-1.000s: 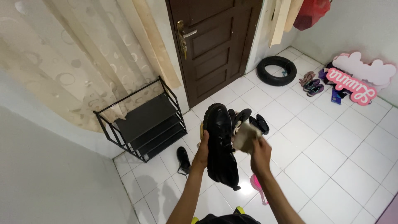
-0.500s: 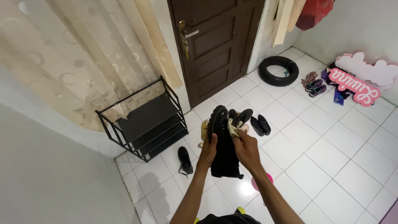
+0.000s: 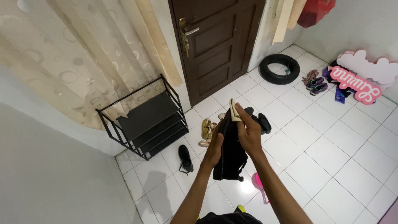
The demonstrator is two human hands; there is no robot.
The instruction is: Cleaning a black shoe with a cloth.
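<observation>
A chunky black boot (image 3: 230, 157) is held in the air in front of me, toe pointing away. My left hand (image 3: 214, 150) grips it from the left side. My right hand (image 3: 248, 132) presses a small pale cloth (image 3: 234, 111) against the toe end of the boot. Both forearms reach up from the bottom of the view.
A black metal shoe rack (image 3: 146, 120) stands by the curtain. On the white tiles lie a single black shoe (image 3: 184, 158), tan sandals (image 3: 206, 128), black flats (image 3: 261, 123), a pink object (image 3: 260, 183), a tyre (image 3: 279, 69), small shoes (image 3: 315, 84) and a pink sign (image 3: 359, 84). A brown door (image 3: 217, 43) is ahead.
My right hand with the cloth has slid from the boot's side up to its toe. The boot has turned so its sole side faces me more.
</observation>
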